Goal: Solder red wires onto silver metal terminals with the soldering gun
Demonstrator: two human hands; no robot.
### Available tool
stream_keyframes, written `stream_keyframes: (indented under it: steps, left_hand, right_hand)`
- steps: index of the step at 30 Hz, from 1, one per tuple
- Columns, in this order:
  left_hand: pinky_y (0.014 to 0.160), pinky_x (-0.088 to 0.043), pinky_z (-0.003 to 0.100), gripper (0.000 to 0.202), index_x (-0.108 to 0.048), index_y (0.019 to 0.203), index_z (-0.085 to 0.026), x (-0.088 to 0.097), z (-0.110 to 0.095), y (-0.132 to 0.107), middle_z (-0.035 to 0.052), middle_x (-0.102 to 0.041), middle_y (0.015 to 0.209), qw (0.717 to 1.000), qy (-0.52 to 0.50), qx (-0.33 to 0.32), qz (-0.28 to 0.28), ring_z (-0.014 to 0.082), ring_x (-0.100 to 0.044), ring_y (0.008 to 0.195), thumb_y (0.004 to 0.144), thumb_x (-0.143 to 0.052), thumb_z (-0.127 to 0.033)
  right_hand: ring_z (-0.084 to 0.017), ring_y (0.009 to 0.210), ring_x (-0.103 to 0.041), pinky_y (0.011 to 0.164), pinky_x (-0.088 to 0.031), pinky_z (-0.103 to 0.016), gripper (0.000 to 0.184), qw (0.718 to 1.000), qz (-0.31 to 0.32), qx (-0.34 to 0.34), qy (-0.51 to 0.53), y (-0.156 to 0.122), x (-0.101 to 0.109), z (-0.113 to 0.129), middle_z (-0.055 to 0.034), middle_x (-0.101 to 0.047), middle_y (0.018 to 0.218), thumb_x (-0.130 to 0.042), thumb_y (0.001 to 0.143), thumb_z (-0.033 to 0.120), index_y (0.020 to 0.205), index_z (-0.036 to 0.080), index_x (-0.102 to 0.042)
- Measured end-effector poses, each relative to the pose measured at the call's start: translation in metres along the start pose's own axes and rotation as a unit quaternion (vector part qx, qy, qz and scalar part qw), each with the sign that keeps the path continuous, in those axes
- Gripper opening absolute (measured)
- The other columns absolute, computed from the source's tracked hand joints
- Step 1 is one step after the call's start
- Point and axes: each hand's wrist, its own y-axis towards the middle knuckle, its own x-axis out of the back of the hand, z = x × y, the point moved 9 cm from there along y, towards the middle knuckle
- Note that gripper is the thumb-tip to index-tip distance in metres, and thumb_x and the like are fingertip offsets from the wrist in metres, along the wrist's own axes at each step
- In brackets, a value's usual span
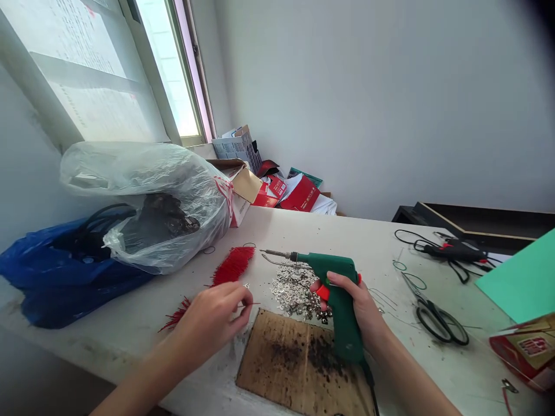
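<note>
My right hand (366, 306) is wrapped around the handle of a green soldering gun (344, 315), a finger at its red trigger. The gun's thin metal tip points left, above the table. In my left hand (223, 312), thumb and fingers pinch a short thin red wire (255, 304), whose end sticks out to the right. Below the gun lies a wooden board (277, 387) with dark burn marks. Behind it, small silver metal terminals (288, 289) are spread in a pile. A bundle of red wires (234, 264) lies beyond my left hand; more red wires (177, 315) show beside my left wrist.
Black-handled scissors (440, 323) lie at right, near a dark corded tool (455, 251) and a red packet (529, 352). A clear plastic bag (173, 173) and a blue bag (52, 283) fill the left. Boxes and red papers (299, 193) stand at the back.
</note>
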Motion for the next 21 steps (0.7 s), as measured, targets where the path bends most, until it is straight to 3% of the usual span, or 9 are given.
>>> stream_keyframes:
  steps: [4, 11, 16, 21]
  left_hand:
    - [0.073, -0.047, 0.028, 0.017, -0.064, 0.096, -0.022, -0.023, -0.023, -0.007, 0.002, -0.068, 0.093, 0.995, -0.079, -0.033, 0.047, 0.0162, -0.064, 0.084, 0.102, -0.049, -0.018]
    - [0.077, -0.043, 0.032, 0.02, -0.062, 0.096, -0.021, -0.043, -0.032, -0.016, 0.0025, -0.064, 0.096, 0.992, -0.079, -0.035, 0.088, 0.02, -0.058, 0.088, 0.103, -0.045, -0.014]
    - [0.079, -0.039, 0.034, 0.018, -0.063, 0.097, -0.023, -0.043, -0.037, -0.025, 0.0019, -0.064, 0.096, 0.994, -0.094, -0.037, 0.032, 0.0209, -0.055, 0.088, 0.103, -0.047, -0.015]
    - [0.078, -0.035, 0.035, 0.019, -0.064, 0.1, -0.022, -0.042, -0.037, -0.032, 0.001, -0.066, 0.094, 0.992, -0.106, -0.042, -0.046, 0.0192, -0.055, 0.084, 0.103, -0.047, -0.013]
  right_hand:
    - [-0.016, 0.057, -0.062, 0.057, -0.053, -0.028, 0.032, 1.0, 0.01, -0.001, 0.0, 0.001, 0.001, -0.001, -0.0121, -0.075, 0.092, -0.066, 0.091, 0.042, 0.107, 0.014, -0.068]
    - [-0.015, 0.054, -0.06, 0.056, -0.051, -0.029, 0.037, 0.999, 0.033, -0.027, 0.024, 0.004, -0.002, -0.003, -0.0124, -0.075, 0.091, -0.068, 0.088, 0.043, 0.112, 0.014, -0.069]
    - [-0.011, 0.05, -0.055, 0.052, -0.048, -0.024, 0.031, 0.989, 0.067, -0.103, 0.083, 0.002, -0.008, -0.01, -0.0104, -0.073, 0.085, -0.068, 0.086, 0.043, 0.083, 0.012, -0.074]
    - [-0.009, 0.048, -0.051, 0.051, -0.045, -0.022, 0.035, 0.987, 0.066, -0.115, 0.092, 0.0, -0.007, -0.011, -0.0087, -0.07, 0.076, -0.068, 0.086, 0.045, 0.081, 0.011, -0.077]
